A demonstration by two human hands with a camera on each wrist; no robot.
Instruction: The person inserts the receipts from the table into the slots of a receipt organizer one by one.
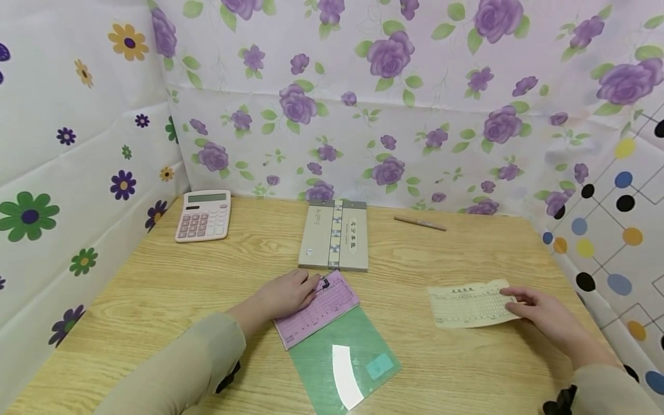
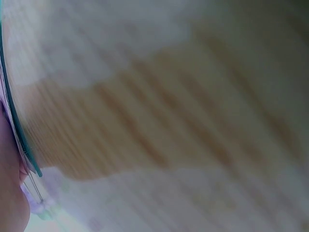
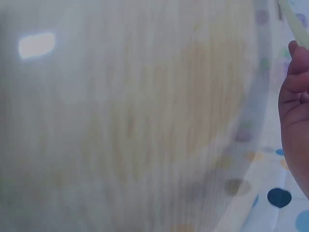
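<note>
My left hand [image 1: 290, 293] is over the upper left edge of a pad of pink printed forms [image 1: 321, 308], fingers bent beside a black binder clip [image 1: 325, 283]. The pad lies on a green translucent board [image 1: 337, 346], angled on the table. In the left wrist view the green board's edge [image 2: 17, 121] shows against part of the left hand [image 2: 12, 203]; the thumb's hold is mostly hidden. At the right, my right hand [image 1: 550, 320] pinches the right end of a pale yellow printed slip [image 1: 469, 304] between thumb and fingers. Only the slip's edge [image 3: 294, 24] shows in the right wrist view.
A grey ledger box [image 1: 316, 236] with a patterned strip lies behind the pink pad. A pink and white calculator [image 1: 204, 216] sits at the back left, a brown pen [image 1: 420, 223] at the back right. Patterned cloth walls [image 1: 353, 115] border the wooden table [image 1: 249, 242].
</note>
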